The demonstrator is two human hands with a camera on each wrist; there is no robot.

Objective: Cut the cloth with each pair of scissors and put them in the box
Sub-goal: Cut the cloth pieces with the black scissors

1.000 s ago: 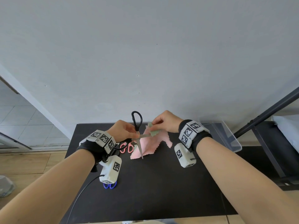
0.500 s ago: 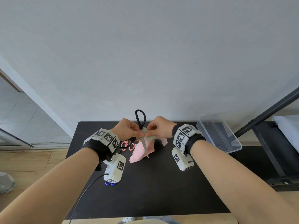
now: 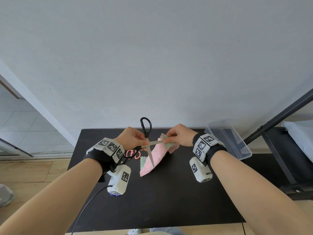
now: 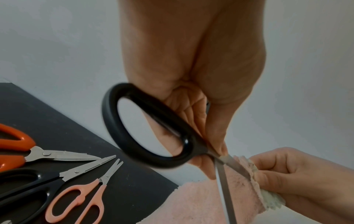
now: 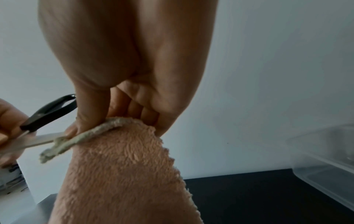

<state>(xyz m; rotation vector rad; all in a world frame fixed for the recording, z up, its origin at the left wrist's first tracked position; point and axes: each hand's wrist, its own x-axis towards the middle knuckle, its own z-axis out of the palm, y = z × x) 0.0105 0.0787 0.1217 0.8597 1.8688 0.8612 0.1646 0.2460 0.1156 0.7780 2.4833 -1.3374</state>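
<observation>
My left hand (image 3: 133, 138) grips black-handled scissors (image 3: 147, 135) near the pivot, one handle loop (image 4: 164, 162) standing free above the fingers. The blades are spread: one points down over the pink cloth (image 3: 155, 155), the other reaches right to the cloth's pale green edge. My right hand (image 3: 179, 134) pinches that raised edge (image 5: 91, 133) between thumb and fingers, and the cloth (image 5: 122, 181) hangs from it to the black table (image 3: 169, 200). The clear plastic box (image 3: 243, 150) stands at the back right; nothing shows in it.
Left of the cloth lie orange-handled scissors (image 4: 15, 141), a second black pair (image 4: 28, 189) and a small pink pair (image 4: 76, 197). Blue handles (image 3: 115, 194) peek out under my left wrist camera. A dark metal frame (image 3: 271, 119) stands at the right, the white wall just behind.
Half a second ago my hands were close together and the blades nearly shut. Now the blades are spread and my right hand has moved right with the cloth edge.
</observation>
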